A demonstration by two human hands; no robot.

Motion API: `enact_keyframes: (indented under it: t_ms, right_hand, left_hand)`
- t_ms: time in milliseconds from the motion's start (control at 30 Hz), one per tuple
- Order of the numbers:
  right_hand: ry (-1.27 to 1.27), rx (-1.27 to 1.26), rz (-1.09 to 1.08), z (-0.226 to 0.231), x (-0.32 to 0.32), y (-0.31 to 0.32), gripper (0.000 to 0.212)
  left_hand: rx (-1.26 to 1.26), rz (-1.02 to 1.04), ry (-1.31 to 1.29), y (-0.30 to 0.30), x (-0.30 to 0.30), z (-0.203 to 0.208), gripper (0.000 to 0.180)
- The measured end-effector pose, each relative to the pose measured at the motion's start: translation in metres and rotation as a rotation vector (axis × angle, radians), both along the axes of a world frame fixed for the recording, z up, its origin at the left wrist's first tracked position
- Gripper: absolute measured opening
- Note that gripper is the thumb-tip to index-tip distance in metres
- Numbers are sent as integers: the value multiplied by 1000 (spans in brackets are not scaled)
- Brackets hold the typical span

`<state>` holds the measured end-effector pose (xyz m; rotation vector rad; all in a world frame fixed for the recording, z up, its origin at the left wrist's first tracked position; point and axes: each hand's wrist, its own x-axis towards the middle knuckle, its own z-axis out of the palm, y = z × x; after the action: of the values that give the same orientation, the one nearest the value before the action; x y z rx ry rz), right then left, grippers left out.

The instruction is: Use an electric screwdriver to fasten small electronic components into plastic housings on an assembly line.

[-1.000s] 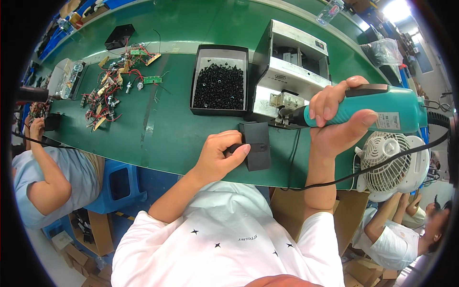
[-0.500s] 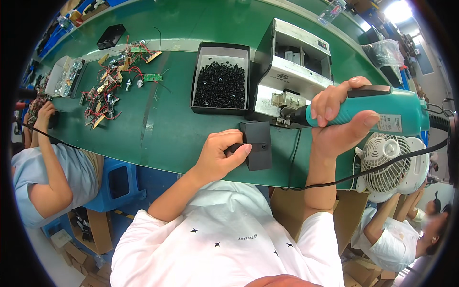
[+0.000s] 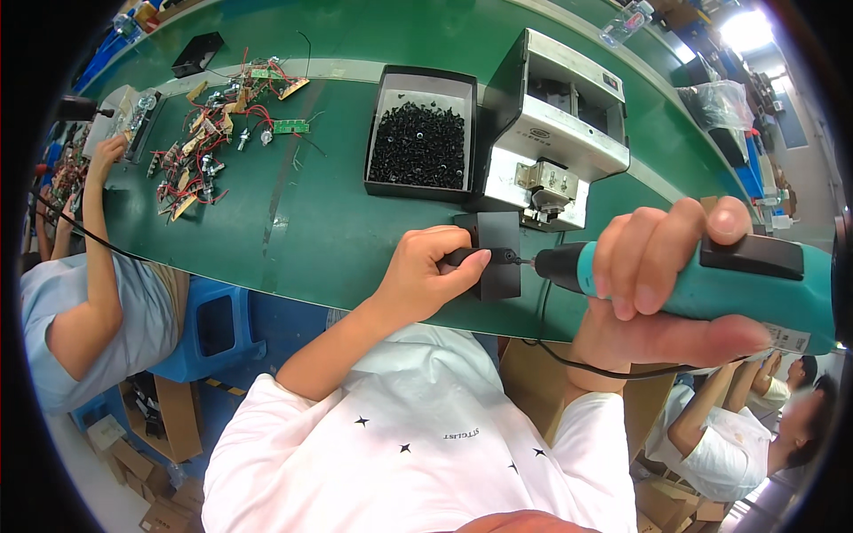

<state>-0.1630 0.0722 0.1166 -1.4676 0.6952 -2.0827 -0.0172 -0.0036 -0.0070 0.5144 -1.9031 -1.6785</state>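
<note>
My left hand [image 3: 428,268] is closed around a black strap-like part that joins a black box [image 3: 499,229], keeping the box at the table's near edge. In my right hand [image 3: 653,271] is a teal electric screwdriver [image 3: 813,289] with a black nose, held sideways with the fingers wrapped over its body. Its bit points left and reaches the small round hole or screw spot on the box's face, beside my left fingertips. Whether a screw sits on the bit is too small to tell.
Behind the box stand a metal screw feeder [image 3: 538,142] and a black tray [image 3: 370,147] of dark screws. Wired circuit boards [image 3: 209,147] lie in a tangle at left. A black cord [image 3: 613,374] runs under my right arm. A co-worker [image 3: 80,311] sits at left.
My right hand has brought the screwdriver away from the screw feeder, nearer to me, and its bit now meets the box. The left hand keeps its hold on the box.
</note>
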Motion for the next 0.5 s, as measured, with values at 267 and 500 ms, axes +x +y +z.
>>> enact_keyframes:
  t_ms: [267, 500]
  right_hand:
    - [-23, 65, 1, -13, -2, -5, 69]
    - [44, 117, -9, -13, -1, -9, 66]
  left_hand:
    - [9, 49, 32, 2, -2, -2, 23]
    - [32, 75, 34, 3, -2, 0, 24]
